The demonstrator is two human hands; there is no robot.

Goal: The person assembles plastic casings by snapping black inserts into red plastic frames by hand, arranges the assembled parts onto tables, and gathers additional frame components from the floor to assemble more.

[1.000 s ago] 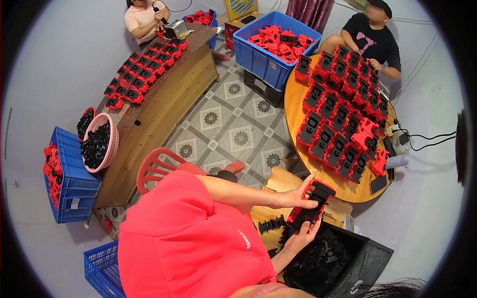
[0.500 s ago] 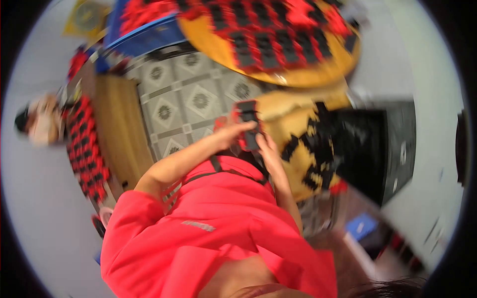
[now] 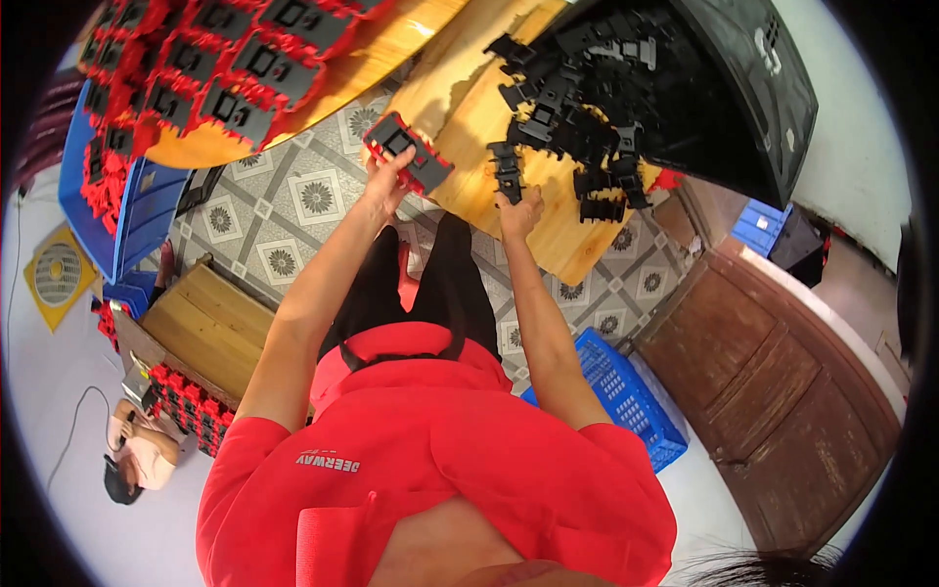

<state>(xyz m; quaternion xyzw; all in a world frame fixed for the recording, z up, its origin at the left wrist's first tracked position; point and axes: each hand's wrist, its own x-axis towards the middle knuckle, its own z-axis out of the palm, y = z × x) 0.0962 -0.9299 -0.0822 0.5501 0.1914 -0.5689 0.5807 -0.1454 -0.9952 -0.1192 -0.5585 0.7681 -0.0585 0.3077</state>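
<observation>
In my left hand (image 3: 387, 182) is a red and black plastic piece (image 3: 415, 159), a flat block with red edges and a dark top, held over the near edge of the wooden table (image 3: 460, 98). My fingers are closed round its near side, the thumb lying on top. Farther right, my right hand (image 3: 522, 211) grips the near end of a narrow black plastic part (image 3: 507, 170) above the same table. Just beyond it lies a loose heap of similar black parts (image 3: 577, 122), spilling from a large black bin (image 3: 714, 108) tipped on its side.
At the far left, a round table (image 3: 377, 73) bears rows of red and black pieces. A blue crate (image 3: 147, 210) stands beside it. Near my right side are another blue crate (image 3: 626, 401) and a brown wooden door panel (image 3: 763, 411). Another person (image 3: 142, 445) works at the left.
My view has swung right. Both hands were together at the red and black piece; now they are apart, and my right hand has taken hold of a black part near the heap.
</observation>
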